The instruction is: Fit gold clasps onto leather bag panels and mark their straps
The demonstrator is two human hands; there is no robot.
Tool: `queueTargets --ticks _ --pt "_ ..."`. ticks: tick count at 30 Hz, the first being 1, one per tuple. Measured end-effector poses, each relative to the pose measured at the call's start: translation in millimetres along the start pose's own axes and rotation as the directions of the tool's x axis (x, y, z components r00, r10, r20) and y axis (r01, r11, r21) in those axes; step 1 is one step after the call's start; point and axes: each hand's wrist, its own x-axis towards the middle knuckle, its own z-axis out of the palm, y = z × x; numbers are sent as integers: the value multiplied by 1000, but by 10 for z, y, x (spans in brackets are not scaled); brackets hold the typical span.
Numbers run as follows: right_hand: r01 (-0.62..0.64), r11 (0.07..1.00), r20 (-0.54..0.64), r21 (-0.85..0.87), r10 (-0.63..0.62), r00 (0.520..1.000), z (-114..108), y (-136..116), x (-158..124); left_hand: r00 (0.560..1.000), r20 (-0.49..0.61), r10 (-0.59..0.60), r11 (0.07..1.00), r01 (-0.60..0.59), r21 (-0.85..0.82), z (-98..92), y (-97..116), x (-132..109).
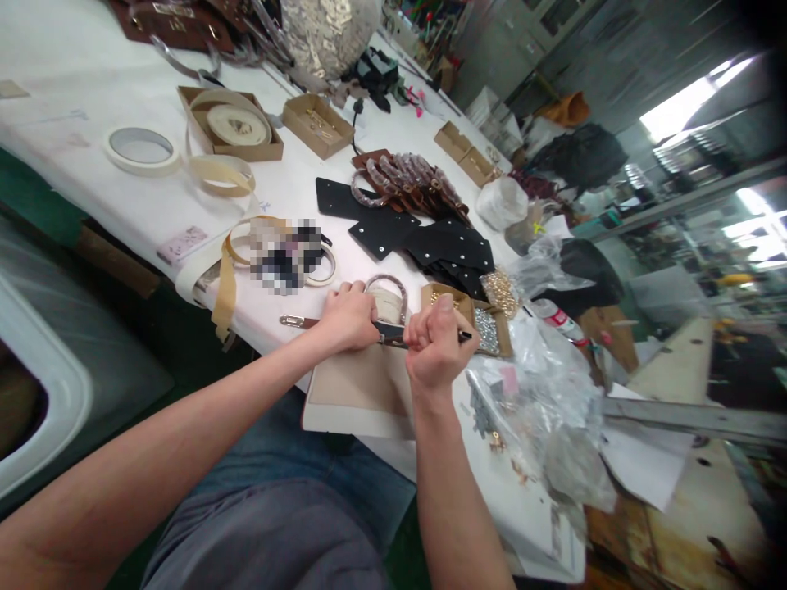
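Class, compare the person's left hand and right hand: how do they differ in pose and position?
The left hand lies with its back up, fingers bent forward; the right hand is a fist, thumb on top.
The left hand is nearer the strap's metal end; the right hand is nearer the box of silvery pieces.
Both are bare and at the strap.

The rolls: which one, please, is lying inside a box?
The cream roll in the leftmost cardboard box; the white roll left of it and the small roll near the left hand lie outside boxes.
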Motion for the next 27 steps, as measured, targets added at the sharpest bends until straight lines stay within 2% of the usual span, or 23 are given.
queueTargets --ticks 4,10,17,19,22,27 --pt "14 998 -20 -54 -15 1000 77 69 -81 1000 -20 19 1000 -20 -16 26 -35 -1" --pt "41 994 -28 -105 -44 999 47 144 -149 1000 -1 7 999 -7 -34 18 -31 4" --pt "-21 992 -121 -125 5 993 136 251 -66 1000 -6 12 1000 -12 -21 2 -1 -3" --pt "-95 988 -117 -124 80 990 115 261 56 1000 -1 6 1000 -6 -12 -1 5 -6" --pt "-276 960 -67 -52 273 960 25 294 361 1000 8 -1 1000 1 -8 -13 11 -13" --pt "-534 844 76 -52 537 840 -21 490 914 1000 2 -1 1000 1 -18 -16 -5 -20"
